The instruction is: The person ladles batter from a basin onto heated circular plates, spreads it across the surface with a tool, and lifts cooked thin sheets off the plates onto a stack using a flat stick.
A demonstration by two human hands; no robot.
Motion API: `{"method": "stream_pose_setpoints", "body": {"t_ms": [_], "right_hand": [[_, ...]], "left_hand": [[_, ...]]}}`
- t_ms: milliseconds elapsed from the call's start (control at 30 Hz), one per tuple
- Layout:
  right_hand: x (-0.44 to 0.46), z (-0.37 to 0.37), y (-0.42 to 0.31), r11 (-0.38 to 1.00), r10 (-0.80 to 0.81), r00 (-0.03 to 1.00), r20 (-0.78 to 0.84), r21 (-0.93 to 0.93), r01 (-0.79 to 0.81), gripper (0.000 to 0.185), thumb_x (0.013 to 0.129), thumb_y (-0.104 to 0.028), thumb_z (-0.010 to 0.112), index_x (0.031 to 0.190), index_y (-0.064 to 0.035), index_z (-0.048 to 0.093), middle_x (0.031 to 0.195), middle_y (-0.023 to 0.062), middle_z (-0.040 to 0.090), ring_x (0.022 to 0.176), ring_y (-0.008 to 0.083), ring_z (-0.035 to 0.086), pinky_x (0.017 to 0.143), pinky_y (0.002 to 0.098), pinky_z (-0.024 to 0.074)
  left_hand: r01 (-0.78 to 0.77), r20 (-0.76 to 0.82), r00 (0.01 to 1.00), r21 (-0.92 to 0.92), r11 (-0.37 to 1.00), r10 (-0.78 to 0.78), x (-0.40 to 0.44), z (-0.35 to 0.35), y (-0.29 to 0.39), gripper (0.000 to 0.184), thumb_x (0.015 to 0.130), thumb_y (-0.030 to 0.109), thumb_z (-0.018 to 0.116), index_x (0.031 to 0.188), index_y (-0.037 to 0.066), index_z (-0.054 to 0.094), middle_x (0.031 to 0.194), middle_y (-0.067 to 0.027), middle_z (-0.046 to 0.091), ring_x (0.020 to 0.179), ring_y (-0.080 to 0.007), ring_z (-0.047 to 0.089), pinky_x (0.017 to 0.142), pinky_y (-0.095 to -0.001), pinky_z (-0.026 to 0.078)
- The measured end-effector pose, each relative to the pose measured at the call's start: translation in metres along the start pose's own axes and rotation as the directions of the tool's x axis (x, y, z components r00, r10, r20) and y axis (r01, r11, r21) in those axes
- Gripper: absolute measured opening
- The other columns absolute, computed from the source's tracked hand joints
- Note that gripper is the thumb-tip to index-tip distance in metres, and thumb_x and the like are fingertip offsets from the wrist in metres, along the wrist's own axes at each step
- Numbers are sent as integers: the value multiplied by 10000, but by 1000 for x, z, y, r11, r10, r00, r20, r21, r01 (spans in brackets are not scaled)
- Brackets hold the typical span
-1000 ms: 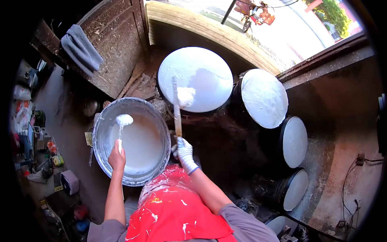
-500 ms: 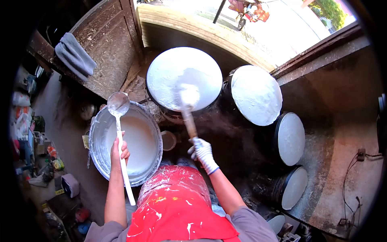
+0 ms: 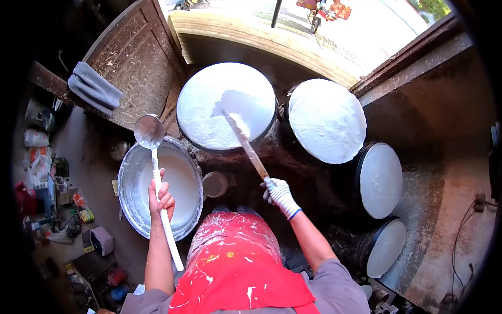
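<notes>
My bare left hand (image 3: 163, 200) is wrapped round the white handle of a ladle (image 3: 149, 131), held bowl-up over a large bucket (image 3: 123, 180) of white batter (image 3: 180, 183). In my gloved right hand (image 3: 281, 196) is a long flat spatula (image 3: 246, 144) with a wooden-looking handle. Its blade, with white batter on it, reaches over the large round griddle (image 3: 227, 89) at the back. A white layer covers most of that griddle, and a bare grey patch (image 3: 234, 100) shows near the blade tip. Whether the blade touches the surface I cannot tell.
More round griddles curve down the right side: one (image 3: 328, 120), another (image 3: 380, 180) and a lower one (image 3: 387, 248), each white on top. A small container (image 3: 215, 184) stands beside the bucket. A grey towel (image 3: 95, 88) hangs at left. Cluttered goods line the far left.
The spatula blade has shifted left across the griddle, and my right hand has moved slightly right in view. The ladle stays over the bucket. The whole view has turned a little.
</notes>
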State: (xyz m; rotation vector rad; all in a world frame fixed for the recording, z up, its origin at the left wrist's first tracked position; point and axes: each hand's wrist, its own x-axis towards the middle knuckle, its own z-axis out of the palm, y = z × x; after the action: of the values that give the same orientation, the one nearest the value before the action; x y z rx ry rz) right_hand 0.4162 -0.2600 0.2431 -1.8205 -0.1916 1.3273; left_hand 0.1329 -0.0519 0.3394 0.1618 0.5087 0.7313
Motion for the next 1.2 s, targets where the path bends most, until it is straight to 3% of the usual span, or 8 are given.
{"method": "stream_pose_setpoints", "body": {"t_ms": [400, 533, 633, 767, 900, 1000, 1033, 1200], "right_hand": [[15, -76, -44, 982, -38, 990, 134, -180, 62, 396, 893, -395, 452, 817, -46, 622, 491, 65, 550, 329, 127, 443, 339, 275, 358], [44, -102, -52, 960, -189, 982, -19, -213, 180, 395, 883, -384, 469, 749, -49, 629, 488, 59, 556, 374, 136, 485, 388, 288, 394], [7, -87, -31, 892, -85, 966, 244, -413, 183, 371, 873, -375, 482, 732, -74, 647, 487, 79, 562, 398, 160, 523, 435, 321, 432], [56, -128, -59, 918, -208, 978, 2, -345, 195, 436, 904, -387, 440, 679, -43, 584, 490, 65, 556, 398, 147, 510, 424, 311, 418], [13, -91, -26, 911, -127, 953, 274, -348, 221, 336, 880, -346, 491, 747, -74, 637, 495, 50, 555, 399, 117, 496, 396, 275, 400], [36, -109, -25, 961, 6, 1000, 13, -275, -3, 373, 881, -385, 488, 747, -68, 632, 498, 50, 553, 363, 114, 464, 354, 260, 366], [52, -119, -31, 967, -107, 994, 0, -231, 104, 400, 890, -391, 472, 728, -51, 608, 486, 59, 548, 358, 128, 469, 363, 293, 372], [28, -93, -32, 928, -150, 976, 156, -317, 193, 424, 897, -411, 449, 788, -45, 632, 497, 72, 564, 347, 124, 453, 369, 281, 370]], "left_hand": [[-12, -21, 1000, -48, 999, 11, 1, 15, -44, 392, 963, 276, 349, 1280, 46, 333, 586, 0, 344, 336, -59, 338, 327, -183, 302], [0, -21, 1000, -68, 998, -2, -1, 18, -58, 394, 963, 278, 349, 1282, 47, 334, 587, 0, 349, 336, -60, 337, 330, -182, 303], [0, -2, 1000, -75, 997, -1, 1, 18, -63, 395, 963, 277, 348, 1284, 48, 334, 585, 1, 347, 339, -61, 339, 333, -183, 305], [2, -22, 1000, -85, 996, -4, -3, 19, -70, 402, 963, 285, 342, 1295, 58, 326, 584, 5, 339, 339, -58, 336, 337, -184, 306], [5, -15, 1000, -53, 999, -6, -2, 17, -71, 399, 960, 290, 351, 1288, 64, 323, 584, 9, 338, 330, -47, 319, 327, -173, 294], [8, -11, 1000, -32, 999, -8, 2, 19, -70, 390, 957, 291, 360, 1276, 69, 330, 577, 14, 337, 325, -42, 316, 322, -166, 290], [33, -28, 999, -18, 999, -34, -1, 20, -69, 384, 956, 293, 365, 1269, 73, 333, 573, 16, 336, 323, -40, 315, 319, -164, 287], [67, -20, 998, 15, 998, -66, 5, 19, -61, 386, 951, 302, 377, 1267, 85, 328, 561, 24, 330, 319, -34, 307, 315, -161, 276]]}}
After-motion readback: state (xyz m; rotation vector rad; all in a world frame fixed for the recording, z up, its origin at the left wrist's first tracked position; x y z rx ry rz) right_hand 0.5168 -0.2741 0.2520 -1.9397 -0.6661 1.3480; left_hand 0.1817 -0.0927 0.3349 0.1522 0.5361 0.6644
